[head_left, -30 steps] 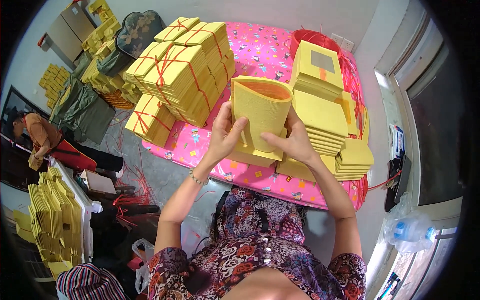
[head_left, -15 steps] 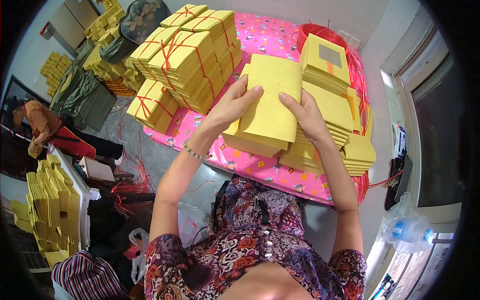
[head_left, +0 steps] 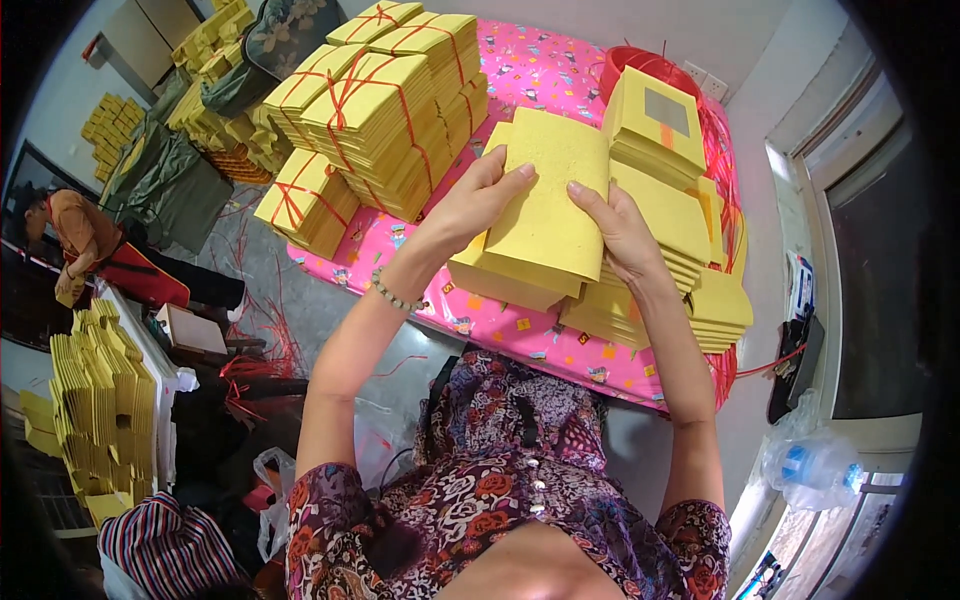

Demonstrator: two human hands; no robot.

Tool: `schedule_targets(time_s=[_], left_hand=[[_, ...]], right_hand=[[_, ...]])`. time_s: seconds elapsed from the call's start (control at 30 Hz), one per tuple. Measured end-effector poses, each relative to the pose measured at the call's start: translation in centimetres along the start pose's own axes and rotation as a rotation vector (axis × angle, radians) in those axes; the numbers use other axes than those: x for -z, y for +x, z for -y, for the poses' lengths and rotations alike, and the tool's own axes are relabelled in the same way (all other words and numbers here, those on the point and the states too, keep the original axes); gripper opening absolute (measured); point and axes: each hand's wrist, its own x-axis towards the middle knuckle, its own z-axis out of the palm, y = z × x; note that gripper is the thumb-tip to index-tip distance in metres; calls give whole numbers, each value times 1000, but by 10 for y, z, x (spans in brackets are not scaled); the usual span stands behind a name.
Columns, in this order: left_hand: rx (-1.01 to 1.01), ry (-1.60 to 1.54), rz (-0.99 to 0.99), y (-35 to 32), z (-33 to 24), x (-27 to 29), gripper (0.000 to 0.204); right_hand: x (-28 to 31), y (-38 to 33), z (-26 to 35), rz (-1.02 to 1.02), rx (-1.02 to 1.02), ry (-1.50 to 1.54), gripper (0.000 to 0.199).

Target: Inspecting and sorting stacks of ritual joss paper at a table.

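Between my two hands is a curved sheaf of yellow paper [head_left: 556,190], raised over the pink table. My left hand [head_left: 487,198] grips its left edge, thumb lying on top. At the right edge my right hand [head_left: 617,228] pinches it, thumb on the upper face and fingers underneath. How many sheets it has cannot be made out. Below it sits another stack of yellow paper [head_left: 505,284], partly covered. Loose yellow paper piles [head_left: 660,215] lie just right of my right hand. A taller pile [head_left: 655,118] behind them has a grey rectangle on top.
Yellow bundles tied with red string [head_left: 375,110] stand at the left of the pink-covered table [head_left: 535,65]. Red strings [head_left: 715,150] hang along its right edge, near a red basin [head_left: 625,62]. A co-worker [head_left: 85,240] bends over yellow stacks [head_left: 100,400] at far left.
The sheaf and both hands stay nearly in place, with only a slight shift to the right. The view has tilted a little. My grip is the same.
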Motion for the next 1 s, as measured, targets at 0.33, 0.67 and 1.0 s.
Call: schedule_targets(time_s=[0.33, 0.67, 1.0], left_hand=[[-13, -11, -27, 2, 2, 0, 33], [-328, -67, -108, -24, 9, -31, 40], [-477, 48, -159, -38, 15, -45, 34]], right_hand=[[-3, 2, 0, -3, 30, -13, 41], [-5, -22, 0, 4, 384, -356, 51], [0, -41, -7, -30, 378, -241, 43]])
